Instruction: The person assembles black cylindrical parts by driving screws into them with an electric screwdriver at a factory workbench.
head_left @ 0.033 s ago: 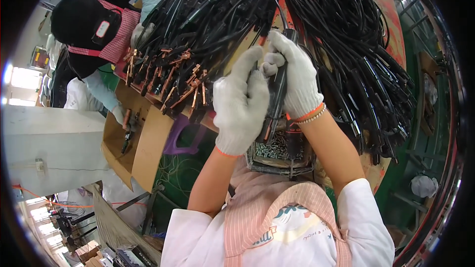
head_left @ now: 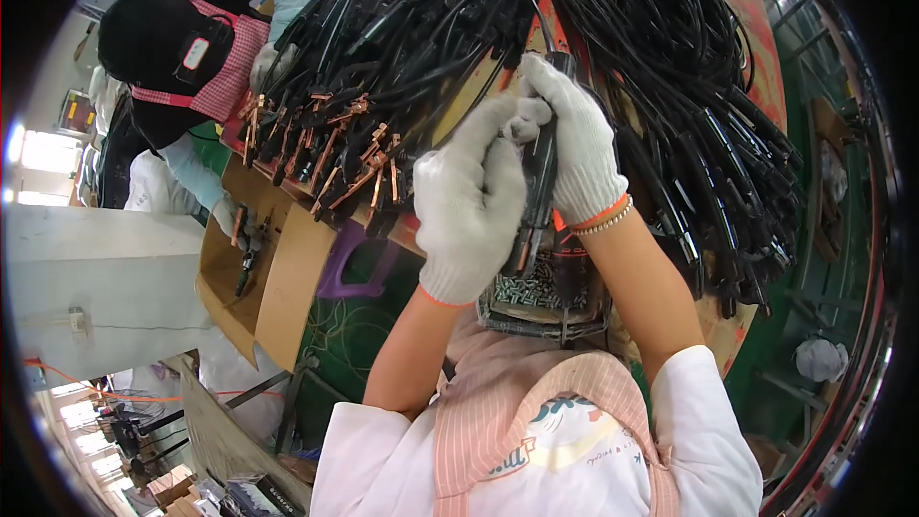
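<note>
My right hand (head_left: 574,148), in a white knit glove, is closed around a black cable handle (head_left: 539,177). A grey cable leaves the handle's far end, and a strip of copper shows at its near end. My left hand (head_left: 469,206), also gloved, is closed beside the handle, its bent fingertips against my right fingers. What the left fingers pinch, if anything, is hidden. Just below the hands lies a tray of small silvery screws (head_left: 525,295). A black power screwdriver with red marks (head_left: 571,278) stands over that tray, partly behind my right wrist.
Black handles with copper ends (head_left: 373,168) lie heaped at the left. More black handles and cables (head_left: 689,172) cover the table at the right. A co-worker's gloved hand (head_left: 226,215) holds a copper-ended piece over a cardboard box (head_left: 287,273). A purple stool (head_left: 349,263) stands nearby.
My left fingers have come closer to my right fingers and curled in. The handle's near end has shifted slightly. The co-worker's hand has moved a little to the left.
</note>
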Demonstrator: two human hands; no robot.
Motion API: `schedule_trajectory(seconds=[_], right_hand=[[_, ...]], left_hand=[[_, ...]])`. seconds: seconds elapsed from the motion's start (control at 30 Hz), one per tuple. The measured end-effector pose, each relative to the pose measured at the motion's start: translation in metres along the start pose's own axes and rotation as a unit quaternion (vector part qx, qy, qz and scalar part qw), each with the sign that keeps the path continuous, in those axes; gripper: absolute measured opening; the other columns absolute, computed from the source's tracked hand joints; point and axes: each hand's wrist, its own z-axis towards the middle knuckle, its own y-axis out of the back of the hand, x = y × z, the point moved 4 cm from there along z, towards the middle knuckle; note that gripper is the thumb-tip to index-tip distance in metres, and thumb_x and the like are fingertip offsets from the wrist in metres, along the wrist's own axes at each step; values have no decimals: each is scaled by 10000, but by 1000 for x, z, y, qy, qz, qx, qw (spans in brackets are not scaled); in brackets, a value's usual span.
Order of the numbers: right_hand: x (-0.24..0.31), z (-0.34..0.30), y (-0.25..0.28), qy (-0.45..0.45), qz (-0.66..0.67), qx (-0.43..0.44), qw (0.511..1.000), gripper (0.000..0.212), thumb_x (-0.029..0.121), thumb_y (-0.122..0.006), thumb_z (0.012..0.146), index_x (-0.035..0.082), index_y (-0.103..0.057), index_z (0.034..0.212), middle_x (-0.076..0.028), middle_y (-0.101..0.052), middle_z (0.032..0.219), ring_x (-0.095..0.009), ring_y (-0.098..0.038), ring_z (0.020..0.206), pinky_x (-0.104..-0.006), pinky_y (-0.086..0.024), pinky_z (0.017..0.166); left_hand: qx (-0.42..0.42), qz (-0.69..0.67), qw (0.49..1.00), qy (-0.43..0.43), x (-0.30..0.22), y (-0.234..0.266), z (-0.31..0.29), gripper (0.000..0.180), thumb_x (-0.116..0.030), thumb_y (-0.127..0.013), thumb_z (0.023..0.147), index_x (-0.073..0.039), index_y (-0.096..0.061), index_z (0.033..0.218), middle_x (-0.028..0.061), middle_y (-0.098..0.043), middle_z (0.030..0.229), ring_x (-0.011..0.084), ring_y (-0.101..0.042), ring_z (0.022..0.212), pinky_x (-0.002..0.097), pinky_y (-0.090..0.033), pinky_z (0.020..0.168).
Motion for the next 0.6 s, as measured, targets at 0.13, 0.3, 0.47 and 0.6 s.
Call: schedule_trajectory(seconds=[0.13,0.3,0.47,0.6], right_hand=[[9,6,-2,47,-48,60,996,195,243,-687,918,106,-552,947,26,-514,661,-79,-496,520,-244,-431,441],[16,-2,-10,217,-161,-26,963,272,288,-697,921,72,-563,1019,27,-564,730,-56,-532,648,-232,-484,585],[13,-8,5,230,-211,-40,949,386,345,-722,891,62,-564,1102,4,-598,782,-66,-567,684,-237,-503,630],[21,-23,4,189,-599,-120,769,614,383,-734,865,39,-515,1325,-147,-635,1081,-222,-638,992,-310,-507,844]], left_hand=[[-9,100,991,-85,-7,-3,-6,180,53,-544,835,36,-669,963,160,-721,859,292,-712,726,328,-553,684],[76,-72,989,107,25,-19,-27,549,-117,-552,945,9,-346,1439,155,-531,1263,224,-533,1127,353,-435,1001],[239,-102,948,182,44,-25,-40,935,-21,-682,836,-35,-66,1539,163,-440,1364,253,-465,1263,365,-482,1003],[197,-251,842,435,39,-29,-56,978,67,-642,829,-124,1,1541,198,-551,1201,279,-647,1021,404,-646,731]])
